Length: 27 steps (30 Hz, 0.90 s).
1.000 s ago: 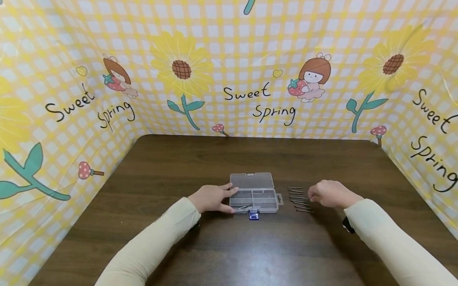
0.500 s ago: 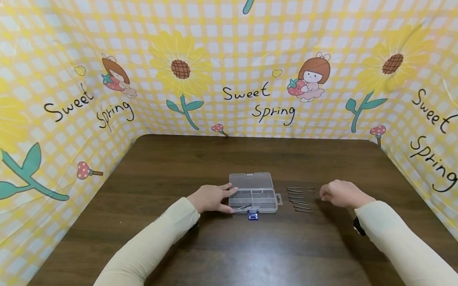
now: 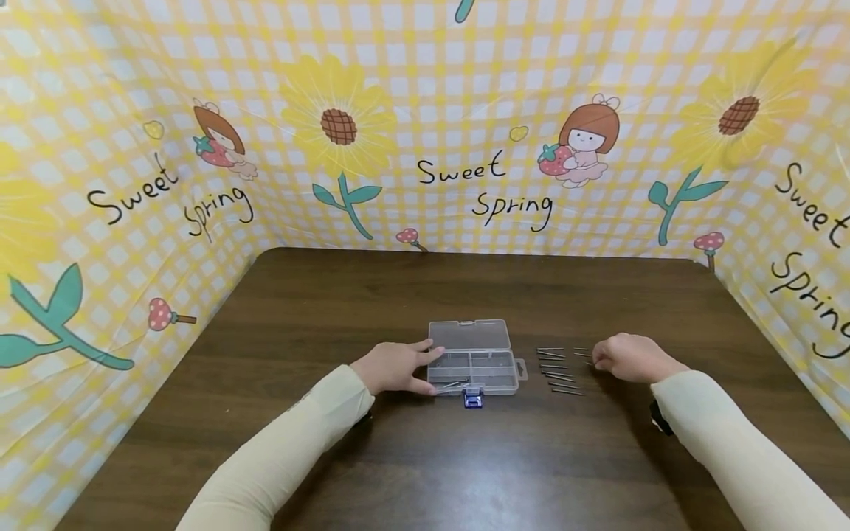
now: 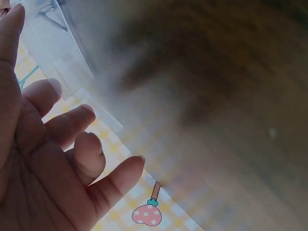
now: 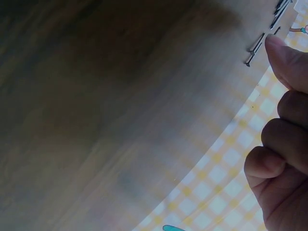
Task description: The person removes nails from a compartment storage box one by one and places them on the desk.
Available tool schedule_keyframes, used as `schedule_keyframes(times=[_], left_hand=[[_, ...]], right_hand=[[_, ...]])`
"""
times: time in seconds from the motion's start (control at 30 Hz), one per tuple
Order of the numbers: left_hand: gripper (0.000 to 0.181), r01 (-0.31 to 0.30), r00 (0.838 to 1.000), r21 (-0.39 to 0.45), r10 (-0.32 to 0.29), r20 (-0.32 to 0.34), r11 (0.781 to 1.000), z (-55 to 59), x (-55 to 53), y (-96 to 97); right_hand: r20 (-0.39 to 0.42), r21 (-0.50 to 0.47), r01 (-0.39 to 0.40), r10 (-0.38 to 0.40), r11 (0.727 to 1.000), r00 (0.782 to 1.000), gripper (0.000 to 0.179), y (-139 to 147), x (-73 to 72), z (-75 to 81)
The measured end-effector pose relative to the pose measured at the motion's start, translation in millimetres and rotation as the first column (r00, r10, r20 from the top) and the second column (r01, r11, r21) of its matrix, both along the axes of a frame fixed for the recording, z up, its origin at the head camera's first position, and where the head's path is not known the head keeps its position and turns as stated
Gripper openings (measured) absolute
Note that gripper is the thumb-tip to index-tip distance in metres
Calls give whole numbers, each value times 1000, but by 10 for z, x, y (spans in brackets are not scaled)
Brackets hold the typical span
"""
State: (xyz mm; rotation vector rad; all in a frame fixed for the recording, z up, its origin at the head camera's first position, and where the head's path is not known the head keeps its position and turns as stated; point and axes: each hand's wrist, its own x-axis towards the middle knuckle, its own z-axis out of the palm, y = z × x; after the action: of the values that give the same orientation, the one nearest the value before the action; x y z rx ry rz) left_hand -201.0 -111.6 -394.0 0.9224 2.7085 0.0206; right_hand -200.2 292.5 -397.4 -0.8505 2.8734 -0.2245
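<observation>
Brace box (image 3: 491, 363) with spread left hand (image 3: 393, 368); apparently handling fasteners (image 3: 554, 366) with curled right hand (image 3: 631, 358), cannot tell if loaded. Next, pinch finely.

Clear rectangular plastic box (image 3: 490, 361) below frame centre, thin grey metal nails (image 3: 554, 366) to its right, brown wooden tabletop (image 3: 425, 464) beneath

behind the bare left hand (image 3: 392, 367) comes a long, plain left sleeve (image 3: 285, 450) in pale cream, its left cuff (image 3: 352, 391) ending at the wrist, with soft creases further back along the forearm. behind the bare right hand (image 3: 634, 358), the matching right sleeve (image 3: 737, 442) broadens away from it. a small black wrist piece (image 3: 660, 419) shows beneath the right cuff (image 3: 677, 387); a sliver of black (image 3: 364, 419) peeks out under the left one.
</observation>
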Motion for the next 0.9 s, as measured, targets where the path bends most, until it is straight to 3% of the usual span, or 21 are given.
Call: schedule_keyframes(times=[0.23,0.6,0.9], left_hand=[[77,2,1000,-1,-2,2,1000,-17,-2,0],[76,-6,1000,13,5,3,1000,-32,19,-34],[75,4,1000,23,-4,-17,1000,-37,6,-33]], right_hand=[[35,2,5,-6,1000,999,12,-55,-26,-1],[5,28,3,-3,1000,1000,18,-92,-97,-83],[11,33,30,-31,999,999,17,-85,-104,-39]])
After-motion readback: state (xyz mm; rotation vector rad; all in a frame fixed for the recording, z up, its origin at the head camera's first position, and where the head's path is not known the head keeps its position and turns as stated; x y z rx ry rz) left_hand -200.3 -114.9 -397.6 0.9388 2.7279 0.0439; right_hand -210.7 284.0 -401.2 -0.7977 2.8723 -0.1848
